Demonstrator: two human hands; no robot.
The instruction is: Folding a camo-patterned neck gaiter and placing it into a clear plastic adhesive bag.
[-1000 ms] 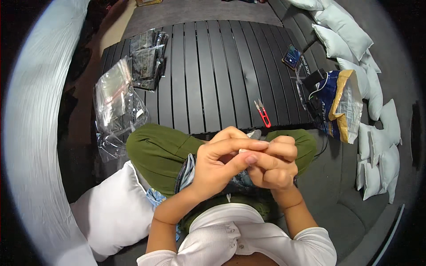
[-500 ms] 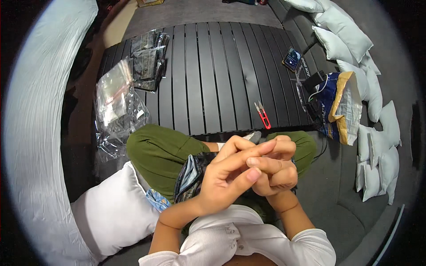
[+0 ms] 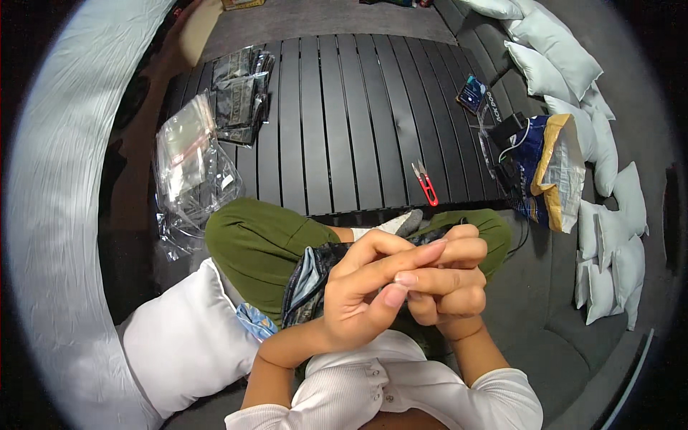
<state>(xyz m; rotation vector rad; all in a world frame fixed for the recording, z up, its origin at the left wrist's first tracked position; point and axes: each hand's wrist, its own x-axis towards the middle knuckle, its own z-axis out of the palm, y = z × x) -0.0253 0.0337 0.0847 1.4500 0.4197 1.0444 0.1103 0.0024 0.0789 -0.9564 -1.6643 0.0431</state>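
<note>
My left hand [image 3: 362, 290] and my right hand [image 3: 455, 276] meet above my lap with their fingertips touching. The fingers of both are bent and pinched together. Whatever lies between the fingertips, if anything, is too small to make out. Beneath the hands a dark patterned cloth piece [image 3: 304, 294] with a light blue inner face rests across my lap, partly hidden by my wrists. A pair of red-handled thread snips [image 3: 425, 185] lies on the black slatted table [image 3: 337, 129], beyond my hands.
Clear plastic bags [image 3: 190, 154] and packed dark items [image 3: 240, 100] lie at the table's left. A blue-and-yellow sack [image 3: 548, 172] stands at the right, near a phone-like card [image 3: 471, 93]. White pillows [image 3: 552, 54] line the right seat; another white pillow [image 3: 190, 340] sits at my left.
Both hands stay pinched together, with the left thumb and fingertips shifted slightly. My right hand has moved a little to the right. More of the dark cloth shows behind the hands.
</note>
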